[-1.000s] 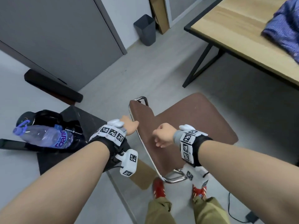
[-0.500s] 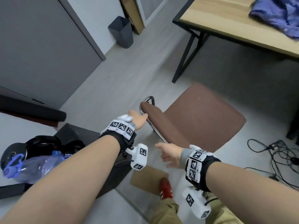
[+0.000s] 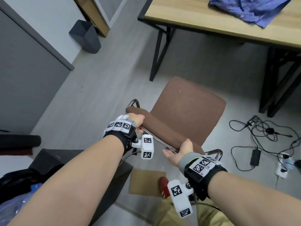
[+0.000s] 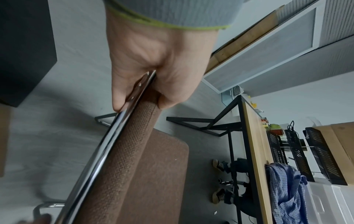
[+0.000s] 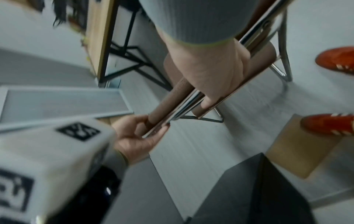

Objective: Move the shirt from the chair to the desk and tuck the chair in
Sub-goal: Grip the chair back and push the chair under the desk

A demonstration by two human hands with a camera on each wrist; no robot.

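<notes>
— On the top edge of the backrest (image 3: 162, 129), where are your hands?
— One at each end. My left hand (image 3: 138, 122) is curled round the far-left corner, thumb behind on the chrome tube (image 4: 107, 148) and fingers folded over the padded front. My right hand (image 3: 182, 150) is wrapped over the near end the same way, thumb lying along the back.

— Why at both ends?
— I judge it gives me steering. A grip at each end lets me turn the chair (image 3: 187, 108) and push it straight, not just shove it.

— And the shirt (image 3: 254, 10)?
— It already lies rumpled on the surface (image 3: 203, 25), near the far right. The seat is bare, so that half looks done.

— Which way does the chair point?
— The seat faces away from me, up and to the right, towards the opening between the black legs (image 3: 156, 54) of the surface. The backrest's long axis runs from upper left to lower right across my view. It looks roughly in line with the surface's near edge, though I cannot tell exactly. The seat's front stands apart from that edge, so the chair is not yet tucked in.

— Anything nearby to mind?
— Cables (image 3: 260, 141) on the floor to the right, near the chair's path.
</notes>
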